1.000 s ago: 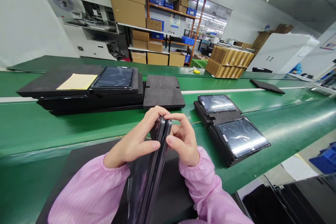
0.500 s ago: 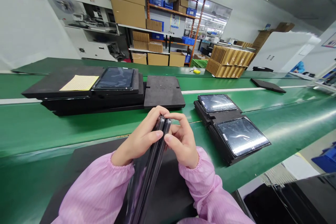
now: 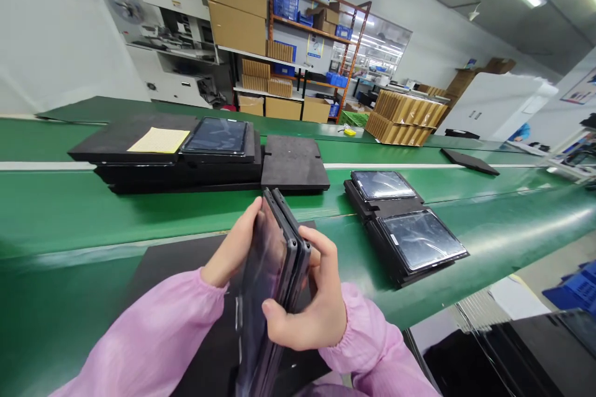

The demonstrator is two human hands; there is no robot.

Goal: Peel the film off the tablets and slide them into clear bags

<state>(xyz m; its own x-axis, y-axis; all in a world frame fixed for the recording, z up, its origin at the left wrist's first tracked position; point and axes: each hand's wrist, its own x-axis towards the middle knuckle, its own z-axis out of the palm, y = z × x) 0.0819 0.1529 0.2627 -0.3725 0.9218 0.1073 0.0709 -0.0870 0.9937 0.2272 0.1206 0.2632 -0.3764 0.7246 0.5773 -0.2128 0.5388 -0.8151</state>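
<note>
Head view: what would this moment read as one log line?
left hand: at two tablets, fingers mostly hidden | right hand: gripping them | two tablets: side by side, edge up | black mat: beneath

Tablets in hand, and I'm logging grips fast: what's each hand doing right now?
Left hand: at the side of two tablets, fingers mostly hidden; grip cannot be told.
Right hand: closed on both, thumb over the left one's face.

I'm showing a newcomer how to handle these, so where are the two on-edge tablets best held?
I'd take the two tablets by their outer faces near the upper edges, coming from left and right: they are on edge, side by side, with a narrow gap, so pressing inward should keep them together. The left hand and right hand sit on those sides.
</note>
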